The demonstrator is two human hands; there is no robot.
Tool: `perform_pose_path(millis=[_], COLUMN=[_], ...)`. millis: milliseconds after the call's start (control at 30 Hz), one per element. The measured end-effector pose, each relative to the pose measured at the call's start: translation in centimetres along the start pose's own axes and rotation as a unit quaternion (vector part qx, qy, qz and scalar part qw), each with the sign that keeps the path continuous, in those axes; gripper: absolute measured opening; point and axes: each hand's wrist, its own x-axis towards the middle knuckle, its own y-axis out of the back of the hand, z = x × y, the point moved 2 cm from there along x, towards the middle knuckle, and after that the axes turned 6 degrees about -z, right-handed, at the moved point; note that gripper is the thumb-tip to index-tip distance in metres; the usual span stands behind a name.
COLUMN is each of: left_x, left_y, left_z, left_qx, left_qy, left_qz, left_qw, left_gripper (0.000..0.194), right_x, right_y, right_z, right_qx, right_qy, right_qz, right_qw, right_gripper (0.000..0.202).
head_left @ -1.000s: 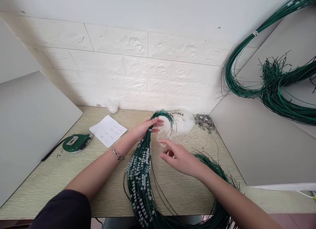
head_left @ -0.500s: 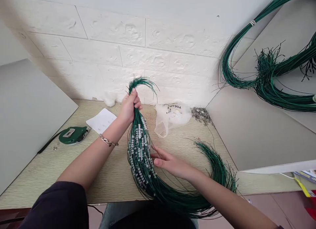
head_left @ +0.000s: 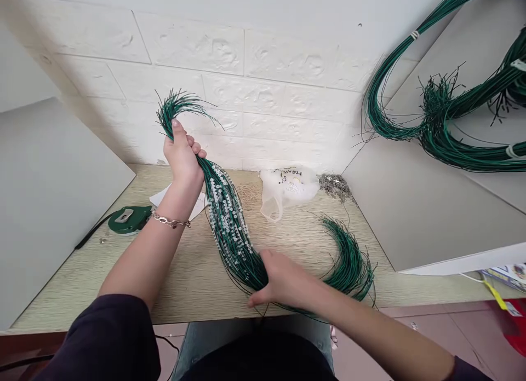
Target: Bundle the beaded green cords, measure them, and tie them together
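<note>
A long bundle of green wires (head_left: 228, 219) with white beads along its upper part curves over the table. My left hand (head_left: 183, 151) is closed round its upper end, and the loose tips fan out above my fist. Lower down, my right hand (head_left: 277, 277) lies over the bundle below the beads, thumb spread away from the fingers; its fingertips are hidden behind the wires. The bundle passes under my right forearm, and its other end (head_left: 349, 260) curls up on the table to the right.
On the table (head_left: 197, 293) lie a green tape measure (head_left: 129, 219), white paper (head_left: 199, 206), a clear plastic bag (head_left: 287, 189) and a pile of small dark bits (head_left: 335, 186). More green wire coils (head_left: 435, 118) hang at the upper right. Grey panels flank both sides.
My left hand has moved up and left, drawing the beaded wires into a slant. My right hand has come down onto the bundle. The far wire end has shifted slightly left.
</note>
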Motion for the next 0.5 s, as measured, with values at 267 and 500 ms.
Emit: perform_pose_path(millis=[267,500], left_x=[-1.5,-1.6], left_y=[-1.2,-1.2], left_z=[1.2,1.8], left_qx=[0.153,0.087], left_qy=[-0.088,-0.106], left_qz=[0.033,0.028], left_qw=[0.984,0.99], left_gripper=[0.035,0.027], right_x=[-0.4,-0.3], right_y=[-2.6,-2.7], right_z=[-2.1,-1.4], right_qx=[-0.174,-0.18], right_qy=[-0.095,-0.084], right_qz=[0.125,0.126], right_qw=[0.972,0.972], right_gripper=[0.06,0.025])
